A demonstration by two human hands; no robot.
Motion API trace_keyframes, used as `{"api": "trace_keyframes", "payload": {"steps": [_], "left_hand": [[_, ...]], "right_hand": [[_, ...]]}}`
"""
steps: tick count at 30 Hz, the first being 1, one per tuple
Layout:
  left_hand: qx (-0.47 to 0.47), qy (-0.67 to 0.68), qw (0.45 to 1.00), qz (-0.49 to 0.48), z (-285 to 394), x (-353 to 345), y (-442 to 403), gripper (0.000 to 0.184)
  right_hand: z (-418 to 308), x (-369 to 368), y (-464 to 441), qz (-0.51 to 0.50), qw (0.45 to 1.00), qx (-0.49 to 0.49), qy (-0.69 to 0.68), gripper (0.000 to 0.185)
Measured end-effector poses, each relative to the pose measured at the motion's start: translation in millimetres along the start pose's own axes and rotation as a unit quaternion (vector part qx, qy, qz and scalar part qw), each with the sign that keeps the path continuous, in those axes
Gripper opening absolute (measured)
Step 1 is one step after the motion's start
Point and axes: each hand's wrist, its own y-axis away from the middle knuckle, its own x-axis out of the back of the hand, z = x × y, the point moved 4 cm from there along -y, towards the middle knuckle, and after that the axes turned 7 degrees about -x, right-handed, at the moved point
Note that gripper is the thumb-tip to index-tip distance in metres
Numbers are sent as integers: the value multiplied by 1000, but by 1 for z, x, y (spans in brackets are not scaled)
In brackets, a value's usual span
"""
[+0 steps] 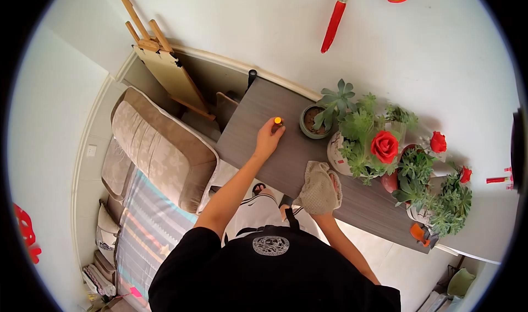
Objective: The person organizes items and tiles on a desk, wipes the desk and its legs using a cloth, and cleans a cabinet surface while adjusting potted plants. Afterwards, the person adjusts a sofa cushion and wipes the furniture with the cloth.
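Left grip (pixel 268 139): centre of the frame, over the bench; fingers closed around the small orange-topped cylinder.
Orange-topped cylinder (pixel 278 121): between thumb and fingers, its bright top facing up; the lower part is hidden by the hand.
Right grip (pixel 335 182): just right of and below centre, mostly covered by the cloth; I cannot tell how far the fingers are closed.
Waffle-weave cloth (pixel 316 193): beige, draped over the right hand at the bench's near edge.
Bench (pixel 256 105): grey wood grain, running from upper centre to lower right.
Round green pot (pixel 315 133): near the left hand, to its right, holding soil and a broad-leaved succulent (pixel 340 97).
White pot (pixel 337 155): above the cloth, with greenery around a large red rose (pixel 384 147).
Orange-and-black object (pixel 420 234): at the bench's lower-right end; its kind is unclear.
Sofa backrest cushion (pixel 159 141): left of centre, above a striped cover (pixel 157 218).
Wooden easel (pixel 192 92): upper left, carrying a pale board (pixel 165 72).
Red tassel (pixel 334 28): hanging at upper centre-right against the white wall (pixel 247 26).
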Motion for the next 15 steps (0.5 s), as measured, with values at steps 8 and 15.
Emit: {"api": "trace_keyframes", "payload": {"steps": [8, 15], "left_hand": [[-36, 4, 988, 148, 32, 171, 84, 20], [-43, -17, 971, 234, 13, 267, 91, 18]], "right_hand": [[-95, -61, -95, 16, 991, 96, -97, 73], [-104, -148, -227, -21, 999, -36, -8, 73]]}}
